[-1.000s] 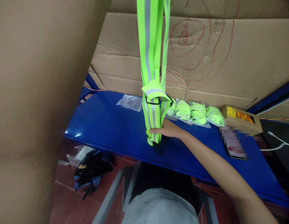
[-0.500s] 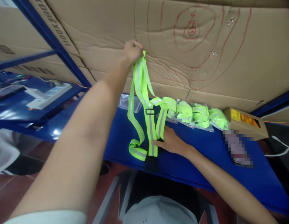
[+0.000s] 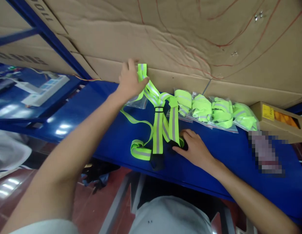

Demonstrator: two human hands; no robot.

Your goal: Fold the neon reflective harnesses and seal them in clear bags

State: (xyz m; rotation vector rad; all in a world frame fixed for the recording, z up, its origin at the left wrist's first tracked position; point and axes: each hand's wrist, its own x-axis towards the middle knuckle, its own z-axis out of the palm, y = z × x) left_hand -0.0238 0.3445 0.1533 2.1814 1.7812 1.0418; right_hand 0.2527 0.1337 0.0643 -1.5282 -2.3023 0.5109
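Observation:
A neon-yellow reflective strap harness [image 3: 158,126] with grey stripes and a black buckle lies stretched across the blue table [image 3: 112,143]. My left hand [image 3: 130,81] holds its far end against the cardboard wall, fingers closed on the strap. At the near end, my right hand [image 3: 193,148] rests with its fingers on the harness by its black part. An empty clear plastic bag [image 3: 137,102] lies under the strap near my left hand.
Several bagged folded harnesses [image 3: 214,110] line the back of the table. A cardboard box [image 3: 275,120] sits at the right, with a blurred flat item [image 3: 265,151] in front of it. Large cardboard sheets [image 3: 165,39] form the back wall. A second blue shelf [image 3: 31,97] is at the left.
My left hand has lowered the harness from hanging high to lying on the table. My right hand slid right along its near end. The view tilted down and left.

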